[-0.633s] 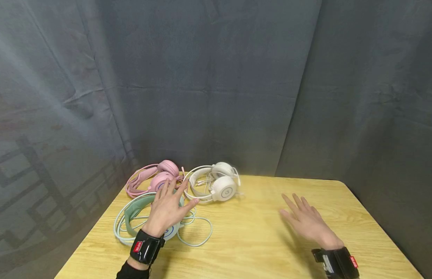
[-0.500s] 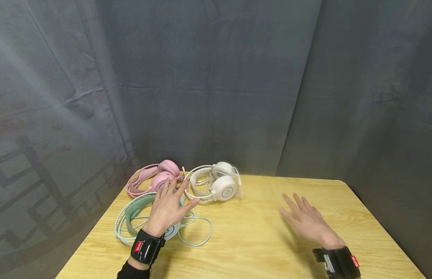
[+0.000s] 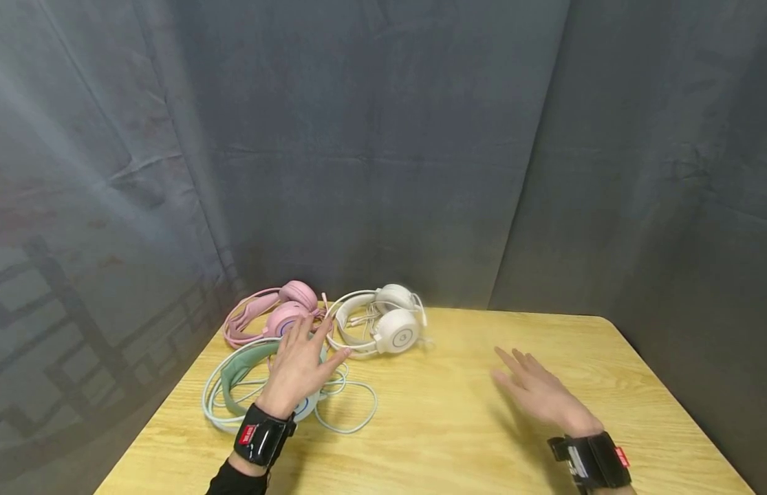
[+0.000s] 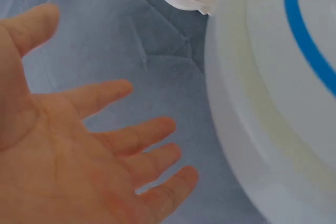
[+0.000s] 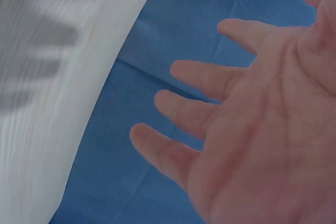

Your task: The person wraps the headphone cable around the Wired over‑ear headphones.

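Three headsets lie at the table's far left. My left hand [image 3: 299,368] hovers with spread straight fingers over the mint green headset [image 3: 234,375], whose ear cup with a blue ring [image 4: 294,77] fills the left wrist view beside the palm [image 4: 79,150]. Behind it lie a pink headset [image 3: 278,313] and a white headset [image 3: 389,328]. My right hand [image 3: 534,392] is held flat and open above the bare wood at the right, holding nothing; its palm [image 5: 252,124] shows in the right wrist view.
The mint cable [image 3: 352,405] loops on the wooden table [image 3: 445,426] right of my left hand. Dark grey cloth [image 3: 383,158] hangs close behind and along both sides. The table's right corner [image 3: 606,323] is rounded.
Both hands have shifted only slightly; the right hand moved a little left and lower. The headsets have not moved.
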A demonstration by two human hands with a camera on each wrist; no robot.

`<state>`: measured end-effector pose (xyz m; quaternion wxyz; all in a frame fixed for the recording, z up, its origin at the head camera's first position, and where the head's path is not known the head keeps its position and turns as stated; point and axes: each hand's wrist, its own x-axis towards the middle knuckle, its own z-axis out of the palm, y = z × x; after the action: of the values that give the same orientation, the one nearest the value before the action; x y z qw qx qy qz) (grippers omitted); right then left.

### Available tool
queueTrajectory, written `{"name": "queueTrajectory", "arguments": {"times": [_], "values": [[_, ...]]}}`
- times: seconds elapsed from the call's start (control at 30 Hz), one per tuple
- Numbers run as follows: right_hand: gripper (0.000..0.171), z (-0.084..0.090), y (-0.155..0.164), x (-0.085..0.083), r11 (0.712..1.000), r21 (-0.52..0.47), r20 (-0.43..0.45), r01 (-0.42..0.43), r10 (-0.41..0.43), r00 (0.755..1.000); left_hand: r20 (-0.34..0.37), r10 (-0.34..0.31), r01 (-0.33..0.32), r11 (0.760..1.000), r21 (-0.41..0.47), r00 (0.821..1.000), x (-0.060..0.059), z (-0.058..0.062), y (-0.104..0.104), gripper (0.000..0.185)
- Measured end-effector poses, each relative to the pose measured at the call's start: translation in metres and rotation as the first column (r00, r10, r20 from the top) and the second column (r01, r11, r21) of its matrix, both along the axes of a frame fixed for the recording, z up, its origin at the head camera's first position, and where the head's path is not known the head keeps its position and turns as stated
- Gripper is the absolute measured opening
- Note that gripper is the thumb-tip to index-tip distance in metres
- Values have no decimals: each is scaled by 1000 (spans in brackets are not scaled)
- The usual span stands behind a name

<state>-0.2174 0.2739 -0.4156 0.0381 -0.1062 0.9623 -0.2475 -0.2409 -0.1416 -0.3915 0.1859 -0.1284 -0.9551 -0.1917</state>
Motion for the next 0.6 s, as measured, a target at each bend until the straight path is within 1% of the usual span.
{"name": "queueTrajectory", "arguments": {"times": [0.07, 0.17, 0.23, 0.3, 0.43, 0.6], "values": [[70, -4, -2, 0, 999, -29, -10, -14, 14, 1000, -26, -22, 22, 1000, 0, 999, 0, -1, 1, 69], [72, -9, -8, -3, 997, -65, -41, -49, 46, 998, -43, -43, 43, 999, -2, 998, 1, -2, 3, 67], [71, -12, -12, -6, 994, -93, -42, -58, 54, 998, -42, -53, 52, 999, -6, 998, 1, -4, 5, 67], [69, -16, -17, -9, 993, -100, -46, -63, 58, 997, -33, -63, 63, 998, -2, 997, 1, -6, 7, 65], [61, -23, -26, -16, 990, -131, -89, -42, 31, 996, 1, -92, 92, 995, 48, 996, -1, -7, 18, 63], [54, -33, -40, -28, 986, -160, -175, -45, 17, 984, 86, -110, 96, 984, 148, 990, -7, -7, 35, 64]]}}
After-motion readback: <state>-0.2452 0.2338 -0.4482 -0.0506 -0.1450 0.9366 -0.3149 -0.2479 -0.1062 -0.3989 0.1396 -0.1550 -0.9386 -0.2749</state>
